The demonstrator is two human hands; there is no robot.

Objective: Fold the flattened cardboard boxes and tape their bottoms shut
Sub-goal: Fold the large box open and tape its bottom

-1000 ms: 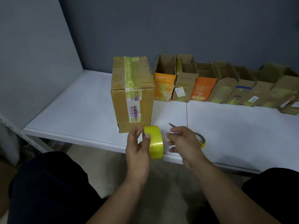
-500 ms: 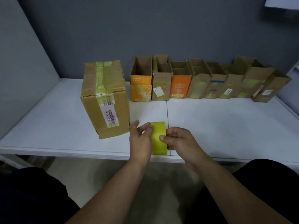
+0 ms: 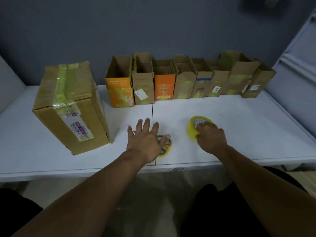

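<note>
since half a second ago the tape roll (image 3: 191,130) has gone from upright between both hands at the table's front edge to lying flat on the white table (image 3: 256,125), well to the right of the large taped box (image 3: 70,108). only the right hand (image 3: 211,138) is on it now, fingers curled over the roll's near rim and gripping it, so that the patterned core shows just past the knuckles. the left hand (image 3: 145,141) has let go and moved toward the large taped box; its fingers are straight and fanned wide, holding nothing, palm down over the scissors (image 3: 166,148). those scissors lie to the right of the box, nearer to it than the roll is, their yellow handles poking out under the thumb and a grey tip showing by the little finger. whether the palm presses on them cannot be told.

the large taped box stands closed, with yellowish tape along its top seam and down its front over a printed label. behind it and to its right, a row of small open boxes (image 3: 183,79) stands along the grey wall, two of them with orange fronts.
</note>
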